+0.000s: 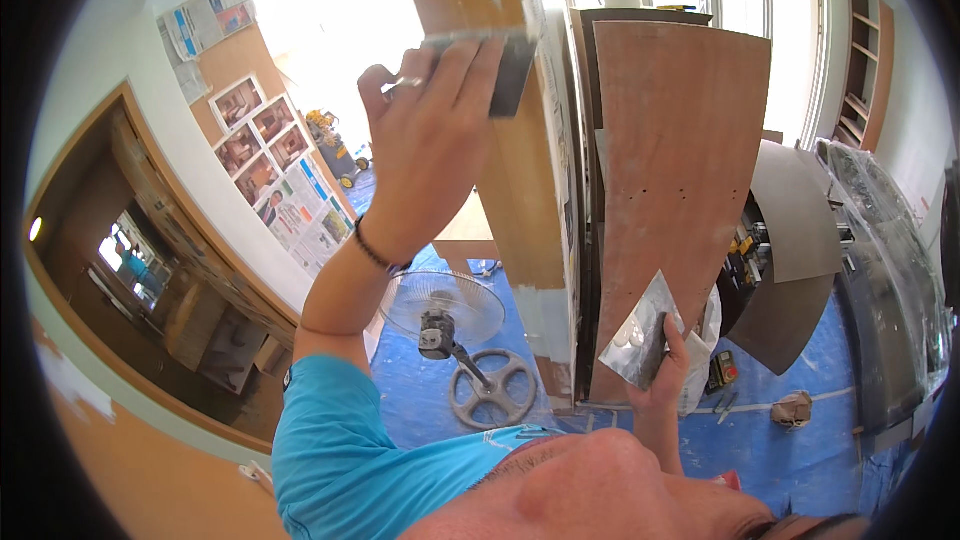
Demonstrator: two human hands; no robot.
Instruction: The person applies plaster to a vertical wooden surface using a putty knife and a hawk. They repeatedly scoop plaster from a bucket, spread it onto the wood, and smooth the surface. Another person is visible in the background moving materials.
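My left hand (435, 120), raised at the upper middle, grips a dark flat scraper (513, 77) with the fingers laid along its back. Its upper edge rests at the surface of a tall post (525, 190), which shows patches of tan, yellowish and whitish filler. Lower and to the right, my right hand (665, 375) holds a shiny square metal plate (637, 340) tilted on one corner, the thumb pressed over its face. Greyish smears show on the plate. Behind it stands a large curved brown panel (680, 130).
Below my left arm stands a fan (437, 335) with a round base on blue sheeting (540, 530). Curved grey boards (795, 210) and a plastic-wrapped piece (890, 260) lean at the right. A multimeter (722, 370) lies on the floor. Left is a framed doorway (150, 140).
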